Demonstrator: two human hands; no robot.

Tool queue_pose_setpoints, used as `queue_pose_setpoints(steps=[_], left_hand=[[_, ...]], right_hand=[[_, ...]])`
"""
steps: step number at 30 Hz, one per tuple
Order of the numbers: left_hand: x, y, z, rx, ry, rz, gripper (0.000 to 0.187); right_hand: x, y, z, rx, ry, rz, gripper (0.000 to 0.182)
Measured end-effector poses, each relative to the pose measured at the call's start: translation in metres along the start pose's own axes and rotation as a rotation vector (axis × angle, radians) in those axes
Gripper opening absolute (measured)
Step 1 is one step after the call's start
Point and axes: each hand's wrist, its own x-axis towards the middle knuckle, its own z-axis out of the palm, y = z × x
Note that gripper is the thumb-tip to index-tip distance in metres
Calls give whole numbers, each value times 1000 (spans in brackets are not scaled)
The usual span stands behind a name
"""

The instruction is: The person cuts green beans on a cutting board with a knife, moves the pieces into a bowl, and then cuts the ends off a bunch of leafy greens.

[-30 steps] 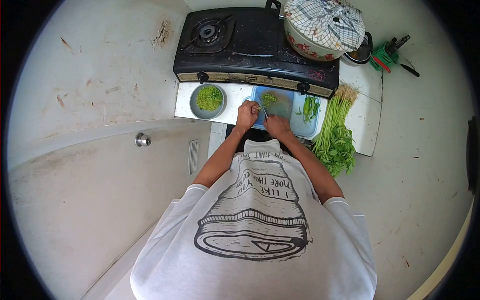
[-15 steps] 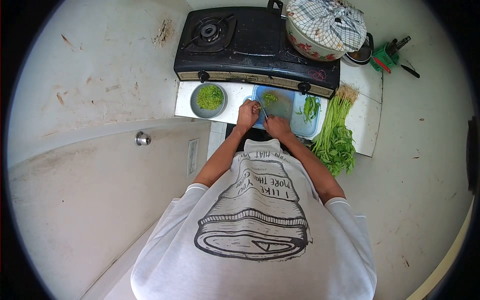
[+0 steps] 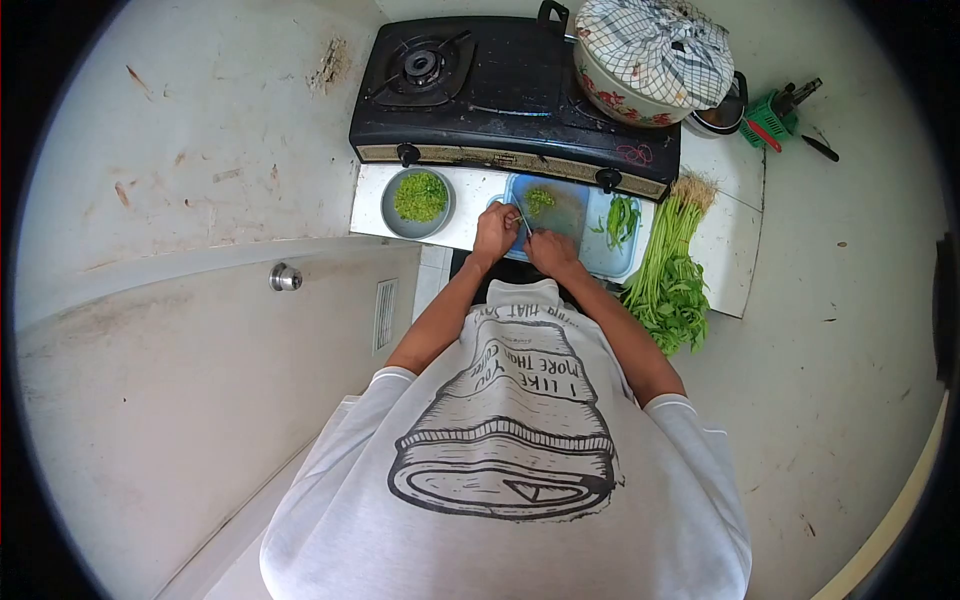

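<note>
Over the left side of a blue tray [image 3: 610, 262], the left hand [image 3: 495, 230] curls inward; what it pinches, I cannot tell. Rightward, beside chopped greens [image 3: 539, 200], a knife [image 3: 525, 219] is clasped by the right hand [image 3: 552, 252], barely shifted this past second; the pile looks no bigger.

The white bench [image 3: 728, 240] is topped by a black gas stove [image 3: 510, 95]. Along the near side, from left to right, a grey bowl [image 3: 420, 231], a blue tray [image 3: 612, 259] and a bundle of leafy greens [image 3: 672, 255] are set down.
</note>
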Motion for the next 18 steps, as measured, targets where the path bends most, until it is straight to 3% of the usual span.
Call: queue_pose_setpoints(steps=[14, 18], left_hand=[[-1, 3, 0, -41, 23, -6, 11], [0, 5, -5, 22, -7, 92, 13]], right_hand=[[-2, 6, 0, -15, -37, 5, 45], [-6, 1, -2, -52, -5, 29, 41]])
